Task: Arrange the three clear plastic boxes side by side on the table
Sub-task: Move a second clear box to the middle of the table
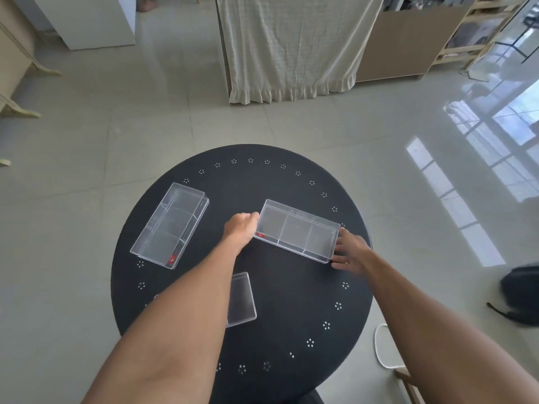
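Three clear plastic boxes lie on a round black table [291, 301]. The right box [297, 230], with three compartments and a red sticker, sits at the centre right, held at both short ends. My left hand [240, 228] grips its left end and my right hand [350, 252] presses on its right end. A second clear box [170, 224] rests at an angle on the left side, apart from both hands. The third clear box [242, 298] lies near the front, mostly hidden under my left forearm.
The table top has a ring of small white flower marks near its edge. Around it is pale tiled floor. A white-rimmed object [382, 345] sits by the table's right front. A dark backpack [522, 295] lies on the floor at right. A curtained cabinet [291, 45] stands behind.
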Tool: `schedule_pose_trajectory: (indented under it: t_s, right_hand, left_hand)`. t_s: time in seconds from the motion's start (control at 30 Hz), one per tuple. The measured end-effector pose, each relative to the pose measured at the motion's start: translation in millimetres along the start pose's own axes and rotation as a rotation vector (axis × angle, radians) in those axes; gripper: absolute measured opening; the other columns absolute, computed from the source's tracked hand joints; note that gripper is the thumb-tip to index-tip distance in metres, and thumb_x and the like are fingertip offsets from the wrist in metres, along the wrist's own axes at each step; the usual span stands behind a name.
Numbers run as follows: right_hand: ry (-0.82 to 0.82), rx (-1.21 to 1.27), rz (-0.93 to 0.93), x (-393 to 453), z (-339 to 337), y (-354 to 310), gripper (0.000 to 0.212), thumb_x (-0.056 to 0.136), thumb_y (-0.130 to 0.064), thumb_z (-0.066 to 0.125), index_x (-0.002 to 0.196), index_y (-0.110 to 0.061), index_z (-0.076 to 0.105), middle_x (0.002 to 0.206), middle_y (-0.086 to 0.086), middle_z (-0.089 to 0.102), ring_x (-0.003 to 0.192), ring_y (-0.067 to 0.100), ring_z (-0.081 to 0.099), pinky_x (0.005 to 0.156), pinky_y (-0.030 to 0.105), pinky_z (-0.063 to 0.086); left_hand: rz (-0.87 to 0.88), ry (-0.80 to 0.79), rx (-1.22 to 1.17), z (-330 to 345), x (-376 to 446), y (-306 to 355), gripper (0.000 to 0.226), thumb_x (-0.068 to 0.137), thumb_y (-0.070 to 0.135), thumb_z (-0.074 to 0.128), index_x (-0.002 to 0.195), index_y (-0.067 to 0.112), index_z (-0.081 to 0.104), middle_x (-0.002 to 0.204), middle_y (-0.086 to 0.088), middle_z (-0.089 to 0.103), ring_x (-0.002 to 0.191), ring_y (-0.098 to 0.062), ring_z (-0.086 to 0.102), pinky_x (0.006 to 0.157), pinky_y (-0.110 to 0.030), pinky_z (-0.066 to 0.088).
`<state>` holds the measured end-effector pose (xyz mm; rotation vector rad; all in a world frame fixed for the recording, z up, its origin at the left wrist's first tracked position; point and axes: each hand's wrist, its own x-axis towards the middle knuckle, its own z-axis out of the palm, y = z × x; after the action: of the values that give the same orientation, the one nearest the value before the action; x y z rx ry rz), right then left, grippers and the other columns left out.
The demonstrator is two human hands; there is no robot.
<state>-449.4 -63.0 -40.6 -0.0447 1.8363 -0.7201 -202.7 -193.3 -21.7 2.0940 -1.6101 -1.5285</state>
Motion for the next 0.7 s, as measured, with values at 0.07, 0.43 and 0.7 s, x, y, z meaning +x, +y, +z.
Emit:
schedule_pose_trajectory:
  t_s: [0.07,0.43,0.7]
  right_hand:
    - [-0.003,0.010,0.019,2,0,-3,0.047,0.109,-0.049,0.056,0.109,-0.004,0.071,0.107,0.016,0.078,0.096,0.037,0.074,0.097,0.049,0.062]
    - [-0.074,0.087,-0.019,4,-8,-16,0.030,0.113,-0.032,0.052,0.110,-0.011,0.073,0.098,0.011,0.074,0.085,0.030,0.068,0.086,0.040,0.057]
    - [-0.070,0.224,-0.150,-2,-8,-23,0.024,0.111,-0.029,0.056,0.103,-0.017,0.075,0.098,0.011,0.076,0.088,0.032,0.072,0.074,0.035,0.056]
  left_hand:
    - [-0.030,-0.044,-0.008,5,8,6,0.058,0.099,0.049,0.038,0.116,0.007,0.073,0.122,-0.015,0.072,0.109,-0.036,0.070,0.099,-0.043,0.058]
    - [-0.201,-0.189,-0.300,-4,15,5,0.071,0.105,0.064,0.023,0.135,0.018,0.067,0.115,-0.005,0.070,0.090,-0.023,0.066,0.086,-0.036,0.058]
    - [-0.185,-0.197,-0.523,-18,9,-4,0.055,0.103,0.066,0.036,0.106,0.024,0.072,0.117,-0.008,0.074,0.107,-0.033,0.073,0.095,-0.046,0.060]
